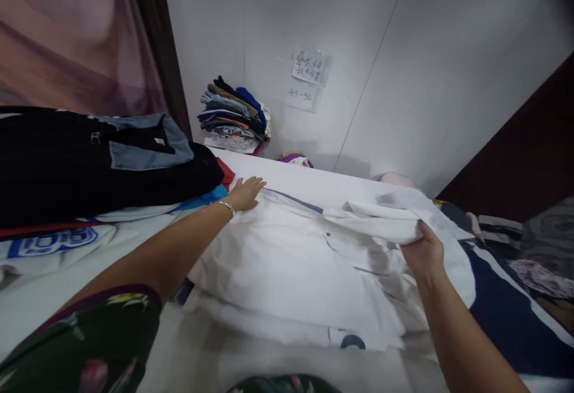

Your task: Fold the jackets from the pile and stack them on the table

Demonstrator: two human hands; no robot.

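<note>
A white button-front jacket [287,261] lies spread in front of me, with a button and a pocket slit showing on it. My left hand [246,194] rests at its far left corner, fingers stretched out flat. On the right, my right hand [424,253] is closed around a fold of the white cloth and lifts it slightly. A dark blue strip runs along the jacket's far edge. Near its close edge shows a dark round mark, whose kind I cannot tell.
Left of me lies a pile of clothes with a black garment [54,168] on top. A folded stack of clothes [233,115] stands by the wall. Two paper notes [308,65] hang above. A navy and white garment [506,297] lies at the right.
</note>
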